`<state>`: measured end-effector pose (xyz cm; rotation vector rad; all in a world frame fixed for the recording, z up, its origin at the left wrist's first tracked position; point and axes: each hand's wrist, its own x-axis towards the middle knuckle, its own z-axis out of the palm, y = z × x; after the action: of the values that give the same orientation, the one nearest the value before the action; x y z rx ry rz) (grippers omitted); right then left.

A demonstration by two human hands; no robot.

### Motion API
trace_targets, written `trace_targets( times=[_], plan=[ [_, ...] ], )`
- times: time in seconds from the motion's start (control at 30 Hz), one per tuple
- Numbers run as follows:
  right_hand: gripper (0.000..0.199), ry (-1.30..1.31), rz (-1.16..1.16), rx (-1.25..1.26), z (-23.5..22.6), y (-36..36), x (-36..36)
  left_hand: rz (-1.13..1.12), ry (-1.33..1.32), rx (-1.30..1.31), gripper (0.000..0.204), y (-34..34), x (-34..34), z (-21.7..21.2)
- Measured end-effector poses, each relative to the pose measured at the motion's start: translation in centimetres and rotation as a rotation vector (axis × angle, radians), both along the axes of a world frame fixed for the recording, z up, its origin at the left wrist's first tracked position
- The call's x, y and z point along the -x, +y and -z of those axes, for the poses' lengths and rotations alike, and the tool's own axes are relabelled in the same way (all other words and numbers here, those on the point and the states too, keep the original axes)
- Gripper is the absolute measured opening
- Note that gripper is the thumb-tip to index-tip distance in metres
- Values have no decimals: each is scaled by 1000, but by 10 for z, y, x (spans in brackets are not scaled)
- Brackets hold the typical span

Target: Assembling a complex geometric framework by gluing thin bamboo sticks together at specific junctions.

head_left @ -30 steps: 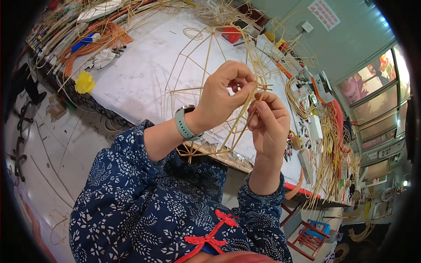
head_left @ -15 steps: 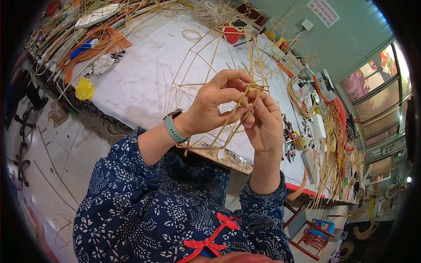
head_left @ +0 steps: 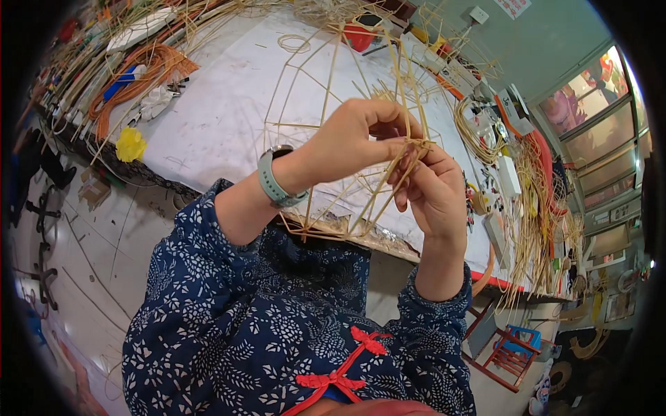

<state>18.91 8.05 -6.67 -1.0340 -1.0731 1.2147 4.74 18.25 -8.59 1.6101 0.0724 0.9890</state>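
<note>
A large open frame of thin bamboo strips stands in front of me over the table edge. Several of its strips meet at a joint between my hands. My left hand, with a watch on the wrist, pinches at this joint from the left, thumb pointing right. From the right, my right hand grips the same joint, its thumb and fingers closed around the strips. The left fingertips are partly hidden behind the strips, and whatever binds the joint is too small to make out.
White sheeting covers the table. Orange cord, a yellow flower-like piece and bundled sticks lie left. A red container is at the back. Coiled strips and loose bamboo strips lie right, near a wooden chair.
My left hand has turned at the joint, its back now more toward me and its fingers further over the strips. My right hand stays on the joint. The view has shifted slightly.
</note>
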Motion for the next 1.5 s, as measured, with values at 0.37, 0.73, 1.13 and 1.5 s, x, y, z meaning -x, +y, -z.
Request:
trace_targets(
  times=[0.37,0.73,1.13,1.5],
  plan=[
    [12,-432,195,-188,31,-26,-35,122,237,62,11,-19,-24,-2],
    [9,-558,240,-260,39,-39,-58,97,277,80,12,-28,-39,2],
    [10,-703,255,-336,37,-43,-54,136,293,136,10,-29,-35,-1],
    [7,-1155,396,-735,23,-29,-57,119,352,24,10,-23,-31,7]
  ],
)
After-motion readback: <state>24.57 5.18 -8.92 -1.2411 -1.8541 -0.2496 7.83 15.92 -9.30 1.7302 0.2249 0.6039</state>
